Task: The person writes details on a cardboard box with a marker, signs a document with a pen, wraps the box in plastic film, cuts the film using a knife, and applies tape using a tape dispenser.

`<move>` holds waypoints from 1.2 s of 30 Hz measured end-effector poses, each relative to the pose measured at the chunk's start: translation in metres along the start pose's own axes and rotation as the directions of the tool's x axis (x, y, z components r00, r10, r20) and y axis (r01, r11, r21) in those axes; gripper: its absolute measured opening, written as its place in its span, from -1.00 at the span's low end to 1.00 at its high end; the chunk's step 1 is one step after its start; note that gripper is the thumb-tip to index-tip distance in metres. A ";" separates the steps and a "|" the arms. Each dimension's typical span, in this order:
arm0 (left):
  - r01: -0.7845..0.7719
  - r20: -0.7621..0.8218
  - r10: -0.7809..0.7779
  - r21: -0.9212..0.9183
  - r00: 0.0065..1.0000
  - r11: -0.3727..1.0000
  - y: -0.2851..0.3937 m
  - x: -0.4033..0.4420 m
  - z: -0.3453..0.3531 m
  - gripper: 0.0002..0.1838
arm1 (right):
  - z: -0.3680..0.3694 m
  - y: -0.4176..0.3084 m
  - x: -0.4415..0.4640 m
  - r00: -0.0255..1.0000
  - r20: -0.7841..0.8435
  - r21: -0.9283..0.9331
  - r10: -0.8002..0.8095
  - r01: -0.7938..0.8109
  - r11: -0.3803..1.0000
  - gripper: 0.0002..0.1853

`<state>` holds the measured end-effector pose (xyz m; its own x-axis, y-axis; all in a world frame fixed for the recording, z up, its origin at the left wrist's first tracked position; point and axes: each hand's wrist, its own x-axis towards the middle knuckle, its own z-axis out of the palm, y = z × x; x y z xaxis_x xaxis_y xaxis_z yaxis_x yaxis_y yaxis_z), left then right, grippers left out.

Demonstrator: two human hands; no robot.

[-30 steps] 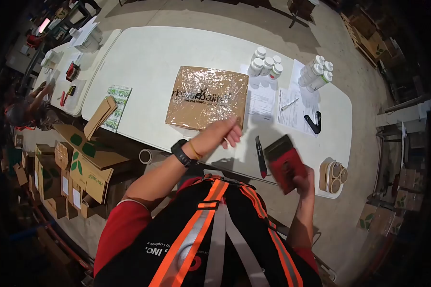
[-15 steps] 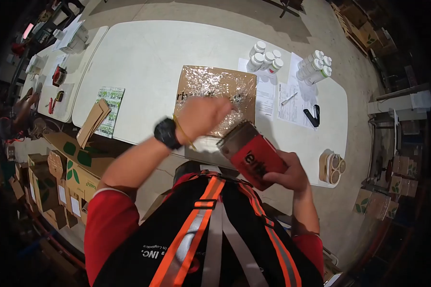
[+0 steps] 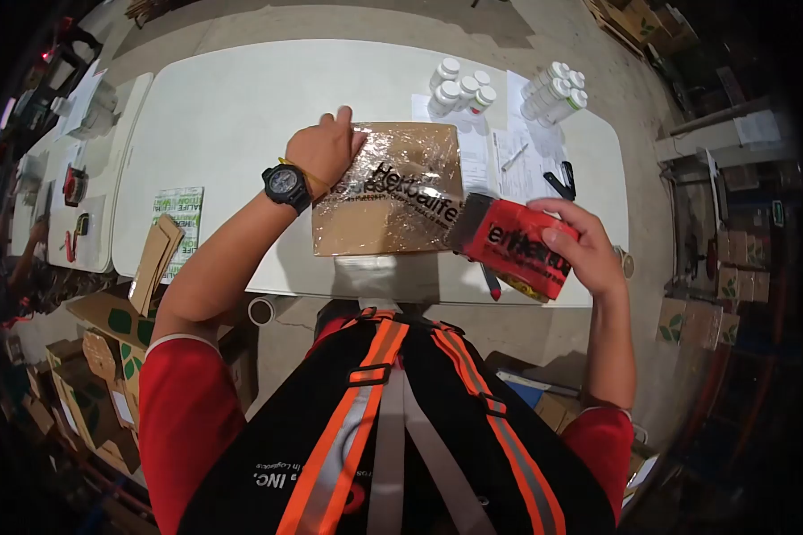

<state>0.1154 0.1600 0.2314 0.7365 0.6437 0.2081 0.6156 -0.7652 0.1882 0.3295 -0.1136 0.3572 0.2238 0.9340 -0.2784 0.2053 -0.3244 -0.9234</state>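
Observation:
A cardboard box (image 3: 357,234) lies on the table in front of me, with clear tape printed in black lettering across its top. My right hand (image 3: 584,245) is closed around a red tape dispenser (image 3: 517,245) at the box's right edge. From the dispenser the printed tape (image 3: 410,192) runs leftward over the box. My left hand (image 3: 324,150) rests against the box's upper left edge, fingers stretched out and thumb over the cardboard. Part of the fingers' underside is hidden.
White bottles (image 3: 459,89) and more bottles (image 3: 553,94) stand on papers at the back right. A black stapler (image 3: 560,181) and a pen (image 3: 514,159) lie nearby. Cardboard pieces (image 3: 156,259) and a green-printed packet (image 3: 183,209) are at the left.
My left hand has moved up and left, from above the box to its left edge. The tape dispenser has moved up and right in my right hand, against the box's right side.

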 end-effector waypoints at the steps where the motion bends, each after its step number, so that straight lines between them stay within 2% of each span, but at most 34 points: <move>1: 0.026 -0.028 -0.026 0.026 0.999 0.999 0.000 0.000 -0.001 -0.48 | 0.002 -0.007 0.002 0.999 0.002 -0.014 0.037 -0.037 0.999 -0.67; 2: 0.061 -0.062 -0.059 0.028 0.996 0.998 -0.001 0.002 -0.010 -0.38 | 0.004 -0.013 0.004 0.997 0.003 -0.027 0.073 -0.073 0.997 -0.67; 4: -0.142 -0.307 0.139 0.015 0.942 0.990 0.000 -0.011 -0.008 -0.31 | 0.007 -0.022 0.013 0.991 -0.039 -0.102 0.129 -0.133 0.986 -0.71; 5: -0.290 -0.283 0.270 -0.029 0.920 0.957 0.015 -0.018 -0.009 -0.24 | 0.008 -0.028 0.019 0.985 -0.055 -0.152 0.161 -0.168 0.974 -0.72; 6: -0.344 0.052 0.394 -0.395 0.918 0.852 0.030 -0.032 -0.015 -0.17 | 0.008 -0.029 0.027 0.989 -0.046 -0.230 0.144 -0.151 0.961 -0.72; 7: -0.432 -0.056 0.440 -0.336 0.896 0.837 0.052 -0.044 -0.003 -0.15 | 0.010 -0.033 0.036 0.986 -0.028 -0.287 0.164 -0.165 0.944 -0.72; 8: -0.454 -0.043 0.460 -0.275 0.887 0.848 0.062 -0.055 0.005 -0.14 | 0.013 -0.040 0.046 0.983 -0.010 -0.345 0.182 -0.174 0.922 -0.71; 9: -0.477 -0.030 0.483 -0.213 0.875 0.852 0.067 -0.061 0.010 -0.13 | 0.020 -0.045 0.055 0.992 -0.034 -0.452 0.118 -0.120 0.884 -0.69; 11: -0.468 -0.032 0.472 -0.204 0.881 0.860 0.066 -0.062 0.016 -0.10 | 0.029 -0.058 0.077 0.989 0.090 -0.684 0.116 -0.023 0.729 -0.67; 12: -0.469 -0.021 0.475 -0.207 0.880 0.859 0.066 -0.062 0.016 -0.10 | 0.034 -0.063 0.091 0.967 0.124 -0.747 0.222 -0.056 0.662 -0.67; 13: -0.476 -0.017 0.485 -0.223 0.874 0.851 0.067 -0.065 0.018 -0.10 | 0.050 -0.079 0.100 0.956 0.171 -0.831 0.238 0.010 0.557 -0.71; 15: -0.473 -0.010 0.479 -0.182 0.878 0.862 0.067 -0.064 0.019 -0.10 | 0.074 -0.088 0.117 0.858 0.407 -0.902 0.313 0.323 0.287 -0.71; 16: -0.465 -0.015 0.472 -0.201 0.882 0.862 0.067 -0.064 0.019 -0.09 | 0.080 -0.088 0.112 0.794 0.421 -0.907 0.438 0.377 0.187 -0.70; 17: -0.473 -0.016 0.480 -0.205 0.877 0.857 0.067 -0.064 0.020 -0.09 | 0.088 -0.076 0.103 0.767 0.239 -0.963 0.595 0.264 0.048 -0.68; 19: -0.434 -0.022 0.441 -0.234 0.897 0.870 0.067 -0.065 0.021 -0.09 | 0.045 -0.037 0.092 0.752 0.119 -0.993 0.648 0.076 0.094 -0.70; 20: -0.424 -0.010 0.437 -0.267 0.899 0.865 0.071 -0.065 0.022 -0.08 | 0.010 -0.008 0.088 0.807 0.146 -0.977 0.573 0.028 0.210 -0.68; 21: -0.377 0.025 0.430 -0.435 0.903 0.818 0.083 -0.071 0.035 -0.07 | -0.013 0.011 0.078 0.859 0.084 -0.948 0.504 -0.087 0.306 -0.62; 22: -0.316 0.065 0.433 -0.588 0.899 0.744 0.101 -0.078 0.042 -0.07 | -0.035 0.044 0.066 0.851 -0.097 -0.872 0.516 -0.323 0.368 -0.55; 23: -0.421 0.008 0.616 -0.722 0.788 0.548 0.111 -0.073 0.015 -0.06 | -0.043 0.071 0.056 0.786 -0.255 -0.793 0.563 -0.503 0.343 -0.52; 24: -0.507 -0.103 0.591 -0.643 0.800 0.575 0.134 -0.086 0.038 -0.10 | -0.064 0.126 0.045 0.839 -0.271 -0.792 0.472 -0.473 0.385 -0.50; 25: -0.546 -0.045 0.662 -0.609 0.748 0.576 0.153 -0.085 0.048 -0.12 | -0.070 0.164 0.035 0.803 -0.371 -0.744 0.466 -0.558 0.369 -0.49; 26: -0.588 0.019 0.727 -0.574 0.687 0.570 0.163 -0.079 0.053 -0.13 | -0.071 0.192 0.023 0.822 -0.415 -0.748 0.389 -0.552 0.367 -0.52; 27: -0.607 -0.041 0.712 -0.557 0.701 0.567 0.160 -0.070 0.036 -0.15 | -0.064 0.214 0.011 0.778 -0.556 -0.708 0.292 -0.628 0.323 -0.53; 28: -0.624 -0.096 0.695 -0.540 0.712 0.565 0.156 -0.061 0.018 -0.17 | -0.058 0.232 0.003 0.729 -0.641 -0.641 0.242 -0.681 0.353 -0.53; 29: -0.628 -0.195 0.640 -0.534 0.743 0.567 0.151 -0.051 0.019 -0.20 | -0.055 0.254 -0.005 0.677 -0.702 -0.580 0.222 -0.724 0.375 -0.54; 30: -0.536 0.013 0.630 -0.512 0.777 0.671 0.137 -0.032 -0.019 -0.23 | -0.054 0.276 -0.013 0.619 -0.757 -0.512 0.209 -0.761 0.399 -0.54; 31: -0.399 -0.062 0.433 -0.524 0.899 0.753 0.123 -0.031 -0.003 -0.22 | -0.049 0.294 -0.020 0.593 -0.784 -0.481 0.185 -0.768 0.423 -0.55; 32: -0.336 -0.043 0.350 -0.412 0.936 0.847 0.102 -0.032 -0.004 -0.20 | -0.045 0.308 -0.023 0.559 -0.813 -0.442 0.162 -0.775 0.451 -0.56; 33: -0.262 -0.038 0.263 -0.296 0.964 0.918 0.083 -0.033 -0.005 -0.19 | -0.044 0.320 -0.024 0.524 -0.806 -0.365 0.277 -0.807 0.464 -0.54; 34: -0.159 -0.017 0.159 -0.224 0.987 0.962 0.069 -0.034 0.000 -0.17 | -0.034 0.322 -0.021 0.525 -0.800 -0.353 0.291 -0.803 0.479 -0.54; 35: -0.050 -0.009 0.049 -0.152 0.999 0.987 0.056 -0.037 0.009 -0.16 | -0.023 0.320 -0.017 0.510 -0.855 -0.414 0.098 -0.782 0.465 -0.51; 36: -0.078 -0.033 0.073 -0.162 0.997 0.984 0.044 -0.043 0.017 -0.16 | -0.012 0.309 -0.010 0.484 -0.869 -0.477 -0.103 -0.763 0.435 -0.49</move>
<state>0.1156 0.0986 0.2143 0.7701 0.5857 0.2528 0.5027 -0.8011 0.3248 0.4020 -0.2247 0.0774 0.9151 0.3557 0.1900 0.3730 -0.9257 -0.0635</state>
